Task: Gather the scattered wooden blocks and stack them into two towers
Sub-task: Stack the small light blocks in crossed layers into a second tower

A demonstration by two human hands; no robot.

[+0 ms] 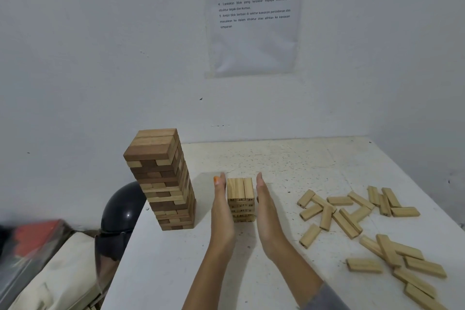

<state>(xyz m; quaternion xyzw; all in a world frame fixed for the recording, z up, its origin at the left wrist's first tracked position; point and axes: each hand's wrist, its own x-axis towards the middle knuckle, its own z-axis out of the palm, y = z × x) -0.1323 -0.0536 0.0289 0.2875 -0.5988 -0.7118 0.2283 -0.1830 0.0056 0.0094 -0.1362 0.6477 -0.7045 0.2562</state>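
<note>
A tall tower [163,181] of mixed light and dark wooden blocks stands at the table's left edge. A short tower [240,199] of pale blocks, a few layers high, stands in the middle. My left hand [221,211] lies flat against its left side and my right hand [266,211] against its right side, fingers straight and pointing away from me. Both palms press or nearly touch the short tower. Several loose pale blocks [352,211] lie scattered on the right, with more [407,264] toward the near right corner.
The white table [176,272] meets the wall at the back. A black helmet [120,211] and a beige bag [63,277] sit beyond the table's left edge. A printed instruction sheet [254,15] hangs on the wall.
</note>
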